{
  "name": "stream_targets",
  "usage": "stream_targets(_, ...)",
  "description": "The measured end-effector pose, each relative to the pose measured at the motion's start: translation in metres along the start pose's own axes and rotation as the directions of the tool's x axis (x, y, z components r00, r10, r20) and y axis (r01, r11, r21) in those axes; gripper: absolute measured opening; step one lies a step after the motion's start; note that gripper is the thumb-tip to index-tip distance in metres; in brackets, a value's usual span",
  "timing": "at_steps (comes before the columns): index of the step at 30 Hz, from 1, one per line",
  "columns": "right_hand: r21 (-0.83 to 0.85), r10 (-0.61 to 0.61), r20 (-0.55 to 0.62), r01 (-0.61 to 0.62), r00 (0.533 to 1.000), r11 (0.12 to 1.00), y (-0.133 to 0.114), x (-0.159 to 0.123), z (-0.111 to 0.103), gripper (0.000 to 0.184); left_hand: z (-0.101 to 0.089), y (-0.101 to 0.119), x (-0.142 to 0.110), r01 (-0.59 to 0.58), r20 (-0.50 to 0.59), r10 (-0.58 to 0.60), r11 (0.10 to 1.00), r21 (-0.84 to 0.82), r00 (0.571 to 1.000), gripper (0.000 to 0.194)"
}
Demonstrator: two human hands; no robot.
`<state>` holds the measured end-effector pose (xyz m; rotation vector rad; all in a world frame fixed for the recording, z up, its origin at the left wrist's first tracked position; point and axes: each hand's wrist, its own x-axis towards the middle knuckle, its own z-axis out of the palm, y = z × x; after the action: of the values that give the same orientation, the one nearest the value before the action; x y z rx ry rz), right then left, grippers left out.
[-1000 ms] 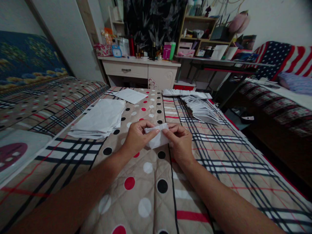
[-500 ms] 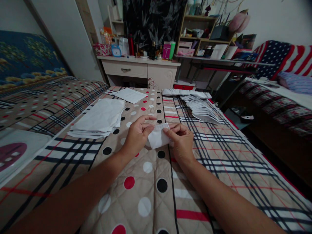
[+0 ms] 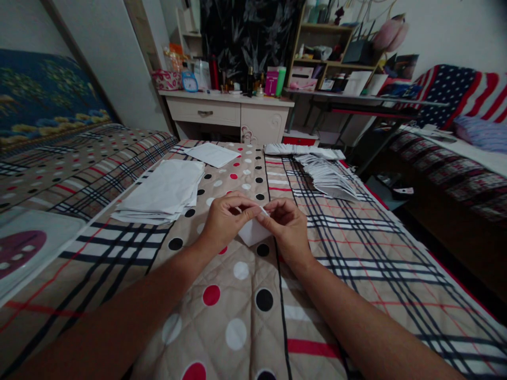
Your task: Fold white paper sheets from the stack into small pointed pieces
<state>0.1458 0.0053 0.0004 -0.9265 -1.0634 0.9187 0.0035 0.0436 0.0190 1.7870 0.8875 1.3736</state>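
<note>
A small folded piece of white paper (image 3: 253,232) is held between both hands above the patterned bedspread (image 3: 237,306). My left hand (image 3: 225,219) pinches its upper edge from the left with thumb and fingers. On the other side, my right hand (image 3: 289,227) grips the same edge, thumb in front and fingers curled behind. The two thumbs nearly meet at the top, and the fingers hide part of the paper. Left of the hands lies a stack of white paper sheets (image 3: 162,187). To the right is a fanned row of folded white papers (image 3: 330,177).
A single white sheet (image 3: 213,154) and another row of folded papers (image 3: 303,151) lie near the bed's far end. Beyond stands a white dresser (image 3: 222,112) with bottles and a blue clock. A plastic-covered packet (image 3: 31,248) is at the left edge.
My hands have come closer together on the paper, and its top edge is now pinched between the thumbs. Less of the paper shows. The stacks have not moved.
</note>
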Motion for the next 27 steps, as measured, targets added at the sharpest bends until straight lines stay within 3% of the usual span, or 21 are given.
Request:
stream_targets(6,0.059,0.105,0.061,-0.109,0.993,0.992,0.003,0.001,-0.003,0.017,-0.001,-0.003,0.0,0.114,-0.106,-0.131,0.982,-0.154,0.986,0.012)
stream_targets(9,0.016,0.122,0.023,-0.122,0.992,0.992,0.005,0.001,-0.005,0.017,-0.001,-0.006,0.001,0.191,-0.056,-0.201,0.97,-0.152,0.978,0.015)
stream_targets(12,-0.026,0.127,0.012,-0.127,0.992,0.992,0.004,0.002,-0.006,0.018,-0.003,-0.006,0.001,0.19,0.02,-0.19,0.981,-0.026,0.982,0.019)
stream_targets(15,-0.038,0.14,0.045,-0.139,0.989,0.99,0.003,0.002,-0.006,0.02,-0.004,-0.004,0.001,0.16,0.043,-0.163,0.985,0.063,0.986,0.019)
stream_targets(18,-0.014,0.157,0.055,-0.157,0.986,0.988,0.004,0.003,-0.006,0.021,-0.006,-0.003,0.0,0.124,-0.021,-0.123,0.99,0.062,0.992,0.019)
stream_targets(22,-0.05,0.153,-0.015,-0.154,0.988,0.987,0.005,0.005,-0.008,0.02,-0.007,-0.003,0.001,0.111,-0.047,-0.108,0.992,0.061,0.993,0.021)
stream_targets(24,-0.115,0.114,-0.042,-0.118,0.993,0.986,0.003,0.007,-0.012,0.018,-0.01,-0.004,0.001,0.054,-0.007,-0.053,0.987,0.153,0.999,0.02)
stream_targets(27,-0.264,0.008,-0.015,-0.012,1.0,0.965,-0.002,0.011,-0.019,0.021,-0.015,-0.006,0.002,-0.209,0.189,0.142,0.89,0.405,0.972,0.02)
